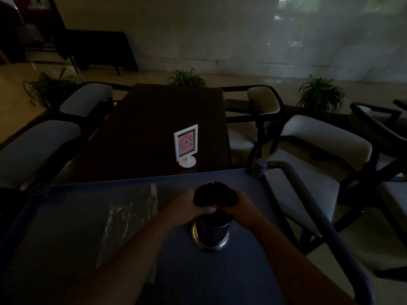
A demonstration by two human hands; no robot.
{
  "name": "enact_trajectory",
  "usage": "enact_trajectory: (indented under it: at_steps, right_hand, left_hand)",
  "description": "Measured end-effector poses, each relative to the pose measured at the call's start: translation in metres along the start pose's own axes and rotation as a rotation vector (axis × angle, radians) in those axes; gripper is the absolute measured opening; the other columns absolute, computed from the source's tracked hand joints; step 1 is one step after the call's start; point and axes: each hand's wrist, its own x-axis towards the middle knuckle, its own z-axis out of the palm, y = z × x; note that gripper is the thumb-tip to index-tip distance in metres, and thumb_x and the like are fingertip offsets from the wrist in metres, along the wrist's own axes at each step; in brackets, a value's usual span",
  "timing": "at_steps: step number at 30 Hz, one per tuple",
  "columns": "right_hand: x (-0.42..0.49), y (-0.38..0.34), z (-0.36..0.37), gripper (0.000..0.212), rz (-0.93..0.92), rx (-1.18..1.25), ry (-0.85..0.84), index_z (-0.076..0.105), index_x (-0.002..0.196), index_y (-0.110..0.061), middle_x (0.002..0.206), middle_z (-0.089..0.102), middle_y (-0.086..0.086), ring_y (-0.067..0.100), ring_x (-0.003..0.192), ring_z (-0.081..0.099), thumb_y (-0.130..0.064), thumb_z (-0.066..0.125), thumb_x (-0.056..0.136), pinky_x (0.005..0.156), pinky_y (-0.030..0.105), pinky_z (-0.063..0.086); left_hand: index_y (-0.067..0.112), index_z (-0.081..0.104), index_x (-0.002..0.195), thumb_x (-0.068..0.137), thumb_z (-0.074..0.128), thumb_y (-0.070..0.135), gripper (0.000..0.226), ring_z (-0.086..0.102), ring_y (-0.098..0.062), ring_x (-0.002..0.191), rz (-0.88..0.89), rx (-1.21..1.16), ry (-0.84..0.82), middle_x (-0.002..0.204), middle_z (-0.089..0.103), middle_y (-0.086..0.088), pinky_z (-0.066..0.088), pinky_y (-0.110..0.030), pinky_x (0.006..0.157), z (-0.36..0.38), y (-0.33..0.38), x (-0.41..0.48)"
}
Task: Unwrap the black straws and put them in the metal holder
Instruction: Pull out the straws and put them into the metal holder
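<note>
Dim room seen from above. At lower centre of the frame, a left hand (187, 205) and a right hand (240, 205) together clasp a bundle of black straws (214, 193) directly over a round metal holder (211, 235). The holder stands on a grey-blue cart top (220, 278). A crumpled clear plastic wrapper (130, 216) lies at left. Behind, at centre, a white sign stand (186, 145) sits on a dark table (154, 128).
</note>
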Motion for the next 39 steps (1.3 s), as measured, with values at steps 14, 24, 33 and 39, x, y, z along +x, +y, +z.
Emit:
enact_trajectory:
  at_steps: [14,24,33,39]
  right_hand:
    - [0.005,-0.001,-0.006,0.041,-0.059,-0.111,-0.033,0.063,0.111,-0.031,0.1,0.067,-0.019,-0.017,0.091,0.061,-0.019,0.082,0.077,0.073,0.003,0.046]
    - [0.003,0.005,-0.008,0.028,-0.061,-0.069,-0.038,0.068,0.1,-0.024,0.092,0.071,-0.013,-0.013,0.084,0.065,-0.01,0.079,0.078,0.071,0.006,0.048]
    - [-0.008,-0.013,-0.023,0.069,-0.105,-0.207,-0.097,0.046,0.135,-0.028,0.13,0.057,-0.002,0.014,0.121,0.053,-0.024,0.083,0.076,0.098,0.032,0.048]
    - [-0.019,-0.065,-0.044,0.076,-0.235,-0.418,-0.004,0.039,0.144,-0.027,0.136,0.052,-0.001,0.01,0.119,0.05,-0.038,0.077,0.079,0.095,0.026,0.042]
  left_hand:
    - [0.027,0.055,0.126,0.072,0.085,0.014,0.063,0.06,-0.001,0.109,-0.06,-0.059,0.031,0.113,0.066,0.015,0.05,-0.02,0.088,0.002,-0.006,-0.002]
    - [0.02,0.064,0.12,0.076,0.082,0.011,0.048,0.065,-0.01,0.108,-0.048,-0.063,0.057,0.112,0.072,0.004,0.051,-0.028,0.095,0.007,0.002,-0.002]
    - [0.015,0.049,0.138,0.077,0.082,0.011,0.07,0.058,-0.015,0.119,-0.034,0.021,0.034,0.126,0.061,0.002,0.049,-0.027,0.097,-0.013,0.018,-0.025]
    - [0.01,0.046,0.141,0.083,0.072,-0.003,0.065,0.059,-0.006,0.112,0.033,-0.084,0.03,0.132,0.058,-0.001,0.053,-0.012,0.083,-0.039,0.049,-0.054]
